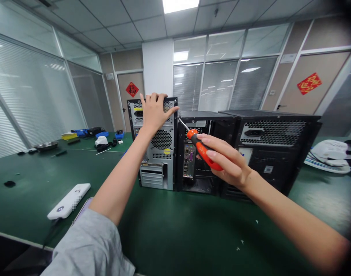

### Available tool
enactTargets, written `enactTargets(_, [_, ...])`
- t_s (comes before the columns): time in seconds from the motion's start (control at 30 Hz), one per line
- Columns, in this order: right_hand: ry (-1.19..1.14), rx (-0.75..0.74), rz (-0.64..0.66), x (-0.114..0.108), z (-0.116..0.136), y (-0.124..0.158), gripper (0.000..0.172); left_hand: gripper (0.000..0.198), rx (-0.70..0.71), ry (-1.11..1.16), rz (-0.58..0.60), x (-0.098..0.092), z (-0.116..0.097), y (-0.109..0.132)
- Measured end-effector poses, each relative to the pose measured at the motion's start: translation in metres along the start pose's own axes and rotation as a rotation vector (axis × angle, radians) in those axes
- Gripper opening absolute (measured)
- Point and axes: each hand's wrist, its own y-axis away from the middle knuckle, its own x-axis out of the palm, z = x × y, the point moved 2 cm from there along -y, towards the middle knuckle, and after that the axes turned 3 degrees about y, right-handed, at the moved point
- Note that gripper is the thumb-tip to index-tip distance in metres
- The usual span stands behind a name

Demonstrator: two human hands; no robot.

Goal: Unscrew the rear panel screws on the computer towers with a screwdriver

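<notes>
A red and black screwdriver [205,151] is gripped in my right hand [228,159]. Its shaft slants up and left, and the tip is at the upper right edge of a computer case [160,153], whose rear panel faces me. Whether the tip sits in a screw is too small to tell. My left hand [155,111] rests with fingers spread over the top of that case, thumb stretched to the right. Beside it stands a second, black computer case [188,161] with its rear ports showing, partly behind my right hand.
A third black computer case [273,153] stands at the right, close to the others. On the green table [175,230] lies a white power bank [68,201] at left. Blue trays [102,134] and small parts are farther back; a white device [329,153] sits far right.
</notes>
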Motion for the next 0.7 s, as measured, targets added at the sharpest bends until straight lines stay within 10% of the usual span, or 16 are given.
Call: enactTargets(0.7, [-0.04,-0.076,-0.027,0.011,-0.004,-0.001,0.041,0.07,-0.089,-0.194,-0.018,0.0,-0.005,-0.007])
